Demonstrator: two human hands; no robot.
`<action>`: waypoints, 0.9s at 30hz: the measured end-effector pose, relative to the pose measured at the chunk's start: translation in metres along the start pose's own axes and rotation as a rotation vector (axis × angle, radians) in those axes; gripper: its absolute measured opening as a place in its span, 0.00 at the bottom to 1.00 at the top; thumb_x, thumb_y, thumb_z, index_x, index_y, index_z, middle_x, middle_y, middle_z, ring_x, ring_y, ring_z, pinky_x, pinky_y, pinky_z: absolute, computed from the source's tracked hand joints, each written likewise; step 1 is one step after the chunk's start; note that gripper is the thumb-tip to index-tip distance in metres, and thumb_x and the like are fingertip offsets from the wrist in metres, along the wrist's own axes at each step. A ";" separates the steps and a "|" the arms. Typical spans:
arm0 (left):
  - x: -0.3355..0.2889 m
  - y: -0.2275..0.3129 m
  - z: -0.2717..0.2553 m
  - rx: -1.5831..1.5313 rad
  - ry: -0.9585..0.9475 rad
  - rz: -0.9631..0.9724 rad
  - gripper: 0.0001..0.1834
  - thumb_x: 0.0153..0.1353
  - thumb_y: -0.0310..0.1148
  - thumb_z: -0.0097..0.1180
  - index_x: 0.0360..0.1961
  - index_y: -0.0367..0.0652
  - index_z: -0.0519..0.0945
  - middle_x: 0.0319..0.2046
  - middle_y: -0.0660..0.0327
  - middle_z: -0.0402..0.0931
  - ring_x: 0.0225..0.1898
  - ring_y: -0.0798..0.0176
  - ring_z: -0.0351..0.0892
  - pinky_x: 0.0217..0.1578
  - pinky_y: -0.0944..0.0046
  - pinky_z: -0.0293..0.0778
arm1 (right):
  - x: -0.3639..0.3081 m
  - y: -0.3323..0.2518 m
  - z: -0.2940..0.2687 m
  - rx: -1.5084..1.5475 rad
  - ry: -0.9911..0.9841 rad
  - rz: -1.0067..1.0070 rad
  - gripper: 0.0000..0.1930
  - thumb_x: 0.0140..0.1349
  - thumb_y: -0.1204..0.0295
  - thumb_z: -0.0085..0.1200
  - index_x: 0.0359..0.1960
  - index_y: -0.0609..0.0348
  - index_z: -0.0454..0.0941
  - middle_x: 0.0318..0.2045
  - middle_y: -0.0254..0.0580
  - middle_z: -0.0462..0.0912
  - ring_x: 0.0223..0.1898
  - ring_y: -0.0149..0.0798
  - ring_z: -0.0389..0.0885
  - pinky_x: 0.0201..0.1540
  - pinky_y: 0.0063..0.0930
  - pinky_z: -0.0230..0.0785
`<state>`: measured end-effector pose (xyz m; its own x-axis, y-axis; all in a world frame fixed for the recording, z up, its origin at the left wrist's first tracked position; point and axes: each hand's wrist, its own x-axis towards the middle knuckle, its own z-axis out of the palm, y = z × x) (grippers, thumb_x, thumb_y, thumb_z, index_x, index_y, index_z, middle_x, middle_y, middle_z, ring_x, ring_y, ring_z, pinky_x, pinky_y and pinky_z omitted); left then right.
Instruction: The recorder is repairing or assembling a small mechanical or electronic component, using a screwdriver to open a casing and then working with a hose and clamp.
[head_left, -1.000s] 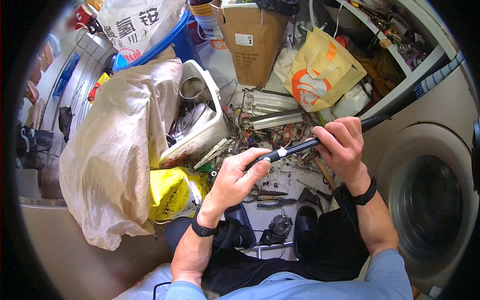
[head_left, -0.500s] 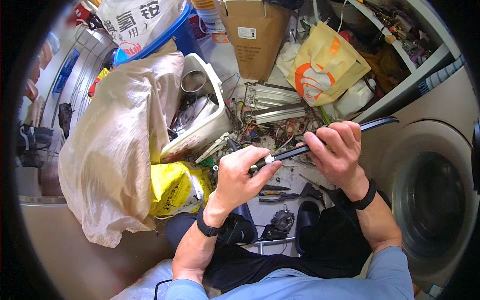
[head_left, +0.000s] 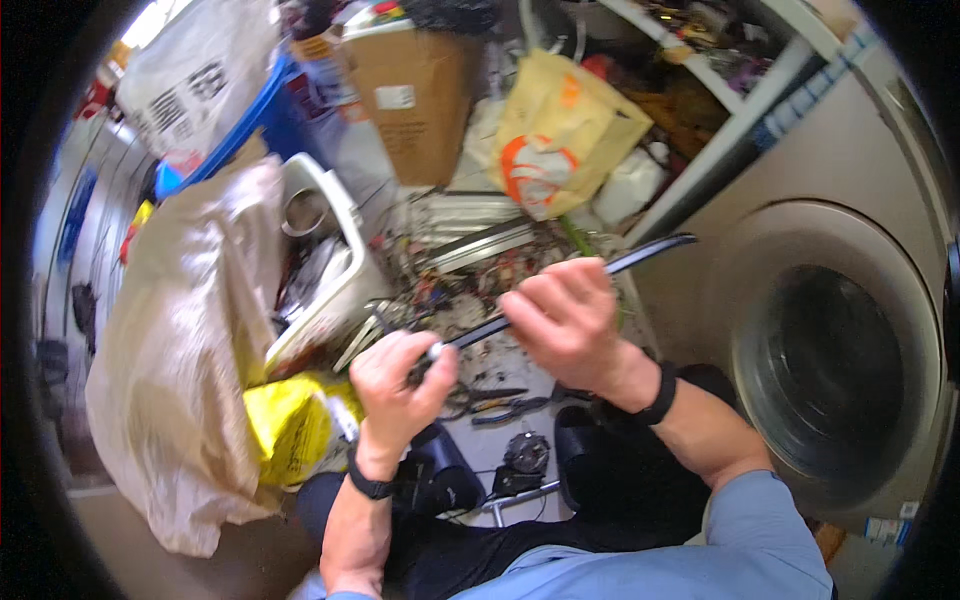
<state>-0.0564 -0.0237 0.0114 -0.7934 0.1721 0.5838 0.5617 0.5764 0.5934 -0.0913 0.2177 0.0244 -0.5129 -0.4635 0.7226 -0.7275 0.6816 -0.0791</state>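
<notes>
Black thin stiff cable (head_left: 600, 275) held across both hands over junk-strewn floor (head_left: 500, 440). Left hand (head_left: 395, 375) grip closed on its pale-tipped near end, right hand (head_left: 565, 320) grip wrapped round middle. Looks like mid end-prep; next probably calls for pliers (head_left: 490, 403) lying below.

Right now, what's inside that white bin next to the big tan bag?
The white bin holds a round metal pot and tangled scrap pieces. The tan bag covers its left side, so anything deeper is hidden.
</notes>
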 end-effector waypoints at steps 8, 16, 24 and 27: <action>-0.002 -0.001 0.005 0.047 -0.044 -0.004 0.10 0.51 0.27 0.72 0.33 0.39 0.83 0.24 0.55 0.78 0.23 0.50 0.78 0.25 0.56 0.71 | -0.011 0.008 0.001 0.050 -0.023 0.007 0.15 0.43 0.70 0.70 0.35 0.56 0.83 0.31 0.30 0.78 0.36 0.37 0.77 0.43 0.35 0.66; -0.003 -0.001 0.009 0.182 -0.087 0.186 0.13 0.51 0.29 0.75 0.36 0.39 0.83 0.25 0.56 0.77 0.23 0.50 0.76 0.25 0.54 0.70 | -0.016 0.015 -0.005 0.161 -0.217 0.048 0.17 0.52 0.58 0.71 0.34 0.53 0.79 0.28 0.32 0.75 0.33 0.38 0.77 0.41 0.35 0.66; -0.013 0.009 0.031 -0.068 -0.328 -0.244 0.15 0.68 0.34 0.65 0.50 0.34 0.84 0.43 0.47 0.86 0.43 0.43 0.87 0.45 0.54 0.80 | -0.024 0.005 0.006 0.075 -0.271 -0.082 0.12 0.54 0.61 0.64 0.31 0.53 0.78 0.27 0.31 0.75 0.33 0.36 0.78 0.39 0.33 0.68; -0.021 0.004 0.029 -0.129 -0.408 -0.324 0.11 0.67 0.33 0.66 0.43 0.35 0.86 0.35 0.49 0.86 0.36 0.47 0.87 0.39 0.56 0.80 | -0.030 0.005 0.010 0.083 -0.285 -0.135 0.10 0.54 0.63 0.62 0.31 0.53 0.78 0.27 0.32 0.75 0.35 0.36 0.78 0.39 0.33 0.68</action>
<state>-0.0448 -0.0021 -0.0145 -0.9431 0.3131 0.1117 0.2767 0.5532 0.7857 -0.0841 0.2293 -0.0046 -0.5075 -0.6945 0.5100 -0.8263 0.5601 -0.0595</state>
